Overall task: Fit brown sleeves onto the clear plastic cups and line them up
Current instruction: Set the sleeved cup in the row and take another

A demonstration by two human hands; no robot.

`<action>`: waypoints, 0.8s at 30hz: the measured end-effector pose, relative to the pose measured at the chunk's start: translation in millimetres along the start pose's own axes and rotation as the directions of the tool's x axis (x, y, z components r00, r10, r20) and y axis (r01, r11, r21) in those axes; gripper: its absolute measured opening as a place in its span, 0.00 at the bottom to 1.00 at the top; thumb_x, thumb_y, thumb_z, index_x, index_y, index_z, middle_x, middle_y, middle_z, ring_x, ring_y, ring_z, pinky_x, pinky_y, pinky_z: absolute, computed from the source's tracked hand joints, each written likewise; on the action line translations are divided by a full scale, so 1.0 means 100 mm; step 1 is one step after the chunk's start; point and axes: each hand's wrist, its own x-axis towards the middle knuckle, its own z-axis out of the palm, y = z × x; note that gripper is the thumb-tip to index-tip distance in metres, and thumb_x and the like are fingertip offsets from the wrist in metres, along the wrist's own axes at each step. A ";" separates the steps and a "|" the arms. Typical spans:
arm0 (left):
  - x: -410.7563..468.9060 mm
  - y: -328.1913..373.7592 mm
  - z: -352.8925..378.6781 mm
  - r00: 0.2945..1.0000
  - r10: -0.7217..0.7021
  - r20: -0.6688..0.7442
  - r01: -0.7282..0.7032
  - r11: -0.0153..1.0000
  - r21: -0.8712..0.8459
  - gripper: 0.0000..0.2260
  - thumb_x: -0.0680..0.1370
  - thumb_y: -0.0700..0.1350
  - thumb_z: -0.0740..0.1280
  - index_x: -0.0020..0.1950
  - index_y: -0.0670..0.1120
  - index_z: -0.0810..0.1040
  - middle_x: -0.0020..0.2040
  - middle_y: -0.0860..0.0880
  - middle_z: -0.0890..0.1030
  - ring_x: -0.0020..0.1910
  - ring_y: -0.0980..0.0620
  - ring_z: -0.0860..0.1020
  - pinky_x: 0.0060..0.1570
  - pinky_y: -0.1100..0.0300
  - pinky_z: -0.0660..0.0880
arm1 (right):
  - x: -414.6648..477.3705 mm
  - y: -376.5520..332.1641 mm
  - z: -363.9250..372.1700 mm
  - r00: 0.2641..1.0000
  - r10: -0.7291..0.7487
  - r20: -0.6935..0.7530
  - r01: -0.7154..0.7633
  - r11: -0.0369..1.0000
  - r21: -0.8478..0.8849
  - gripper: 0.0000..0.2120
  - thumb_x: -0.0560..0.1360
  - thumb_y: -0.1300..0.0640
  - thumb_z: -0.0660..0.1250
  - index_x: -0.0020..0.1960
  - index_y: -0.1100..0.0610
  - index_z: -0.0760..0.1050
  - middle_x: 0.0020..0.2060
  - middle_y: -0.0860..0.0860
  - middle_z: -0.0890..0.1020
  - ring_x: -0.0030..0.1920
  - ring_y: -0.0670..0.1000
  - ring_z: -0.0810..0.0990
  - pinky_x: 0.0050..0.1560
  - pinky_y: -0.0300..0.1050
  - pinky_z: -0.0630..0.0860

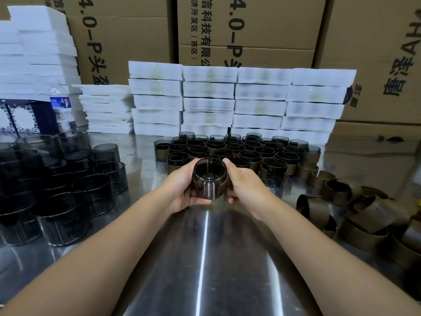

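Note:
I hold one smoky clear cup (208, 179) above the steel table (205, 258), its mouth tilted toward the camera. A brown sleeve (222, 184) wraps its sides. My left hand (182, 190) grips the cup from the left and my right hand (241, 185) grips it from the right, thumbs near the rim. Just beyond, several sleeved cups (232, 151) stand packed in rows. Bare cups (68, 179) crowd the left side. Loose brown sleeves (355, 210) lie piled on the right.
Stacks of white foam trays (237, 99) form a wall behind the rows, with more (38, 53) at the far left. Cardboard boxes (262, 30) stand behind them. A water bottle (61, 106) and a dark patterned box (20, 117) sit at the back left.

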 end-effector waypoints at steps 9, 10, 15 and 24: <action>0.02 -0.03 -0.01 0.998 0.025 -0.051 -0.026 0.999 -0.028 0.10 0.78 0.51 0.64 0.45 0.47 0.81 0.34 0.48 0.84 0.31 0.52 0.82 0.27 0.61 0.77 | -0.04 -0.08 -0.07 0.994 0.094 0.063 -0.107 0.959 0.261 0.09 0.75 0.49 0.68 0.46 0.54 0.77 0.27 0.47 0.75 0.24 0.44 0.70 0.23 0.36 0.66; 0.03 -0.03 -0.02 0.998 0.018 -0.056 -0.019 1.000 -0.014 0.10 0.79 0.50 0.64 0.46 0.45 0.81 0.34 0.47 0.84 0.30 0.52 0.82 0.27 0.61 0.77 | -0.04 -0.10 -0.10 0.997 0.079 0.026 -0.083 0.959 0.271 0.07 0.73 0.50 0.69 0.46 0.54 0.79 0.27 0.46 0.78 0.24 0.43 0.74 0.23 0.34 0.67; 0.07 -0.02 -0.08 0.996 -0.004 -0.090 -0.001 0.999 -0.052 0.11 0.80 0.46 0.63 0.49 0.40 0.79 0.37 0.44 0.86 0.34 0.52 0.85 0.27 0.64 0.77 | -0.02 -0.13 -0.28 0.960 0.068 -0.271 0.004 0.966 0.258 0.07 0.69 0.53 0.75 0.42 0.56 0.81 0.33 0.49 0.84 0.33 0.47 0.82 0.32 0.38 0.75; 0.07 -0.02 -0.06 0.977 0.034 -0.208 -0.027 0.999 0.037 0.08 0.79 0.43 0.63 0.46 0.42 0.80 0.42 0.46 0.83 0.34 0.55 0.81 0.28 0.65 0.78 | 0.07 -0.02 -0.40 0.794 -0.186 -0.578 -0.079 0.912 -0.403 0.10 0.71 0.47 0.70 0.36 0.50 0.73 0.35 0.42 0.77 0.55 0.53 0.74 0.41 0.44 0.66</action>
